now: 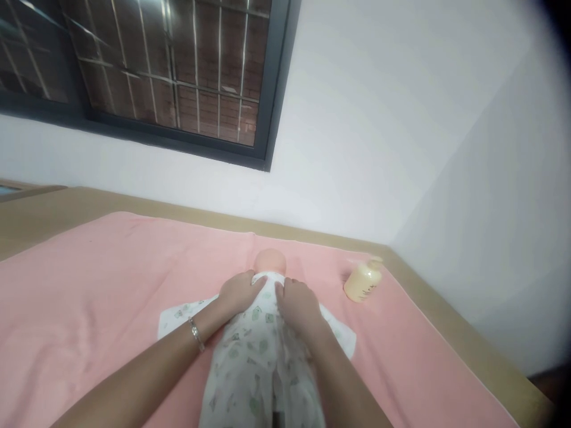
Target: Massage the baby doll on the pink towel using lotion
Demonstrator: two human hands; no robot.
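1. Up and far past the left hand [241, 291] is one window [187, 65] with a dark frame and lots of thin metal bars.
2. Left of that hand, one pink blanket [111, 267] spreads wide, so there is lots of room. Past its far edge the tan board [53, 214] under it shows.
3. One shiny bracelet [195, 334] is on the left wrist.
4. The left hand lies on the left side of one baby doll [265, 324], thumb on top. I can't tell if it squeezes.
5. The doll lies between the two hands, its round head [270, 261] just past them, near the blanket's far edge. Its white clothes [250, 368] have little green pictures. Two sleeves stick out, one beside each arm.
6. The right hand [300, 302] lies on the doll's other side, thumb on top too. I can't tell if it squeezes.
7. Right of that hand, with some blanket between, is one pale yellow pump bottle [363, 282]. Its dark writing [368, 291] is too blurry to read.
8. Past the bottle come the blanket's right edge, the board and a white wall [499, 249].
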